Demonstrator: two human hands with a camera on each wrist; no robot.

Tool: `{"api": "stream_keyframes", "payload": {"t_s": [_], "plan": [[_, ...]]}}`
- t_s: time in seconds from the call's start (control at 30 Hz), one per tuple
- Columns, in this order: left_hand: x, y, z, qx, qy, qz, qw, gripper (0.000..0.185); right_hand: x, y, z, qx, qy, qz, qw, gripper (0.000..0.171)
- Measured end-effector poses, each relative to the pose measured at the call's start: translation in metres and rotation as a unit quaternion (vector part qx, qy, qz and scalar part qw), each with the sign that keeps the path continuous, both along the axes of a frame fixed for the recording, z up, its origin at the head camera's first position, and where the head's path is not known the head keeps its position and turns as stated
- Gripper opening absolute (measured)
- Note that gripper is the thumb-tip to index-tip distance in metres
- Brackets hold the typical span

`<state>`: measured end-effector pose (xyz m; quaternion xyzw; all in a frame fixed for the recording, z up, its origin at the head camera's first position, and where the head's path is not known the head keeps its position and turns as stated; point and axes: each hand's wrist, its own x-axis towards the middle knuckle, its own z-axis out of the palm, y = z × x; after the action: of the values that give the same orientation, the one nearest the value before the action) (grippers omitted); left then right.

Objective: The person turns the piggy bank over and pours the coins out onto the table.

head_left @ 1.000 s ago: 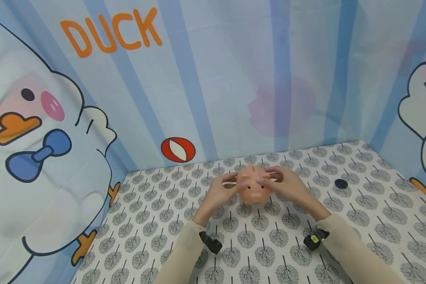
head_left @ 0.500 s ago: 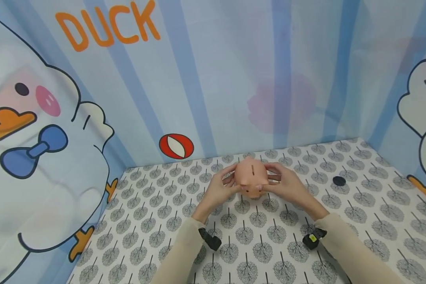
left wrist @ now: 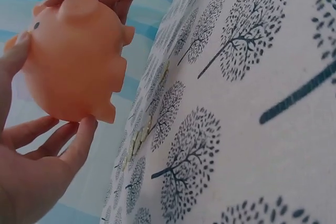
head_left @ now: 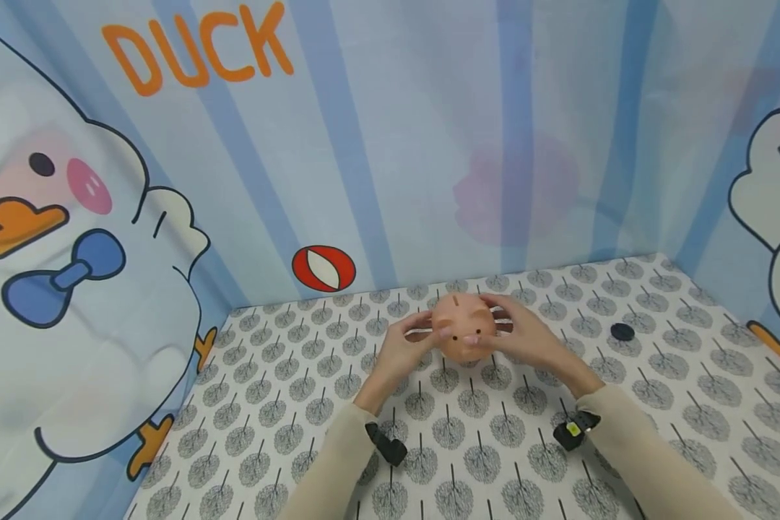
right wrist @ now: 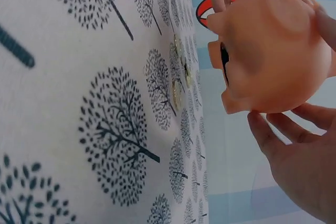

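Note:
A pink piggy bank (head_left: 456, 318) is held between both hands, off the patterned cloth, its face turned toward me and a slot on its top. My left hand (head_left: 403, 350) grips its left side, thumb by an eye and fingers under the flank, as the left wrist view shows. On the opposite side my right hand (head_left: 526, 336) grips it likewise, thumb near the snout. In the right wrist view a dark opening (right wrist: 224, 64) shows in the belly between the stubby feet. Below it, several small gold coin-like pieces (right wrist: 177, 94) lie on the cloth.
A black round disc (head_left: 622, 331) lies on the cloth to the right of my right hand. The tree-patterned cloth (head_left: 286, 404) covers the table. A curtain (head_left: 422, 144) with duck drawings hangs behind and at both sides.
Between the earlier frames the piggy bank tips so its back and slot face me; now it is tipped back, its face toward me again. Both hands keep their grip.

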<state>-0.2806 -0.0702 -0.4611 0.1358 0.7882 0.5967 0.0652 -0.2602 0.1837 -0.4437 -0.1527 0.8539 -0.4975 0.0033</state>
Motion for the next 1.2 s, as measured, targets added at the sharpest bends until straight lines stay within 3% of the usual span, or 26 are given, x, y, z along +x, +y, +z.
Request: {"api": "stream_keyframes", "payload": {"t_s": [0.1, 0.2, 0.3, 0.4, 0.63, 0.83, 0.97, 1.1, 1.2], "plan": [[-0.001, 0.002, 0.003, -0.013, 0.005, 0.001, 0.9999, 0.070, -0.002, 0.001, -0.001, -0.017, -0.023, 0.014, 0.999, 0.099], [-0.003, 0.002, 0.006, -0.037, -0.008, -0.012, 0.9992, 0.074, -0.004, 0.002, -0.002, -0.016, -0.050, 0.010, 0.999, 0.087], [-0.004, 0.003, 0.008, -0.045, -0.044, -0.033, 0.9975, 0.078, -0.006, 0.001, -0.001, 0.004, -0.089, -0.006, 0.996, 0.079], [-0.006, 0.006, 0.010, -0.040, -0.086, -0.040, 0.9947, 0.085, -0.009, 0.001, 0.002, 0.018, -0.128, -0.018, 0.991, 0.084], [-0.008, 0.013, 0.012, -0.004, -0.135, -0.031, 0.9904, 0.102, -0.014, 0.000, 0.005, -0.047, -0.195, -0.003, 0.980, 0.089], [-0.010, 0.010, 0.008, 0.007, -0.115, -0.063, 0.9914, 0.083, -0.013, 0.000, 0.006, -0.047, -0.184, 0.008, 0.982, 0.081], [-0.010, 0.003, 0.005, -0.029, -0.070, -0.076, 0.9942, 0.067, -0.010, 0.002, 0.003, -0.038, -0.153, 0.029, 0.987, 0.080], [-0.011, -0.002, 0.008, -0.048, -0.046, -0.084, 0.9942, 0.072, -0.008, 0.005, 0.000, -0.037, -0.119, 0.050, 0.991, 0.084], [-0.013, -0.003, 0.012, -0.028, -0.055, -0.105, 0.9925, 0.085, -0.008, 0.007, -0.002, -0.041, -0.104, 0.056, 0.992, 0.090]]}}
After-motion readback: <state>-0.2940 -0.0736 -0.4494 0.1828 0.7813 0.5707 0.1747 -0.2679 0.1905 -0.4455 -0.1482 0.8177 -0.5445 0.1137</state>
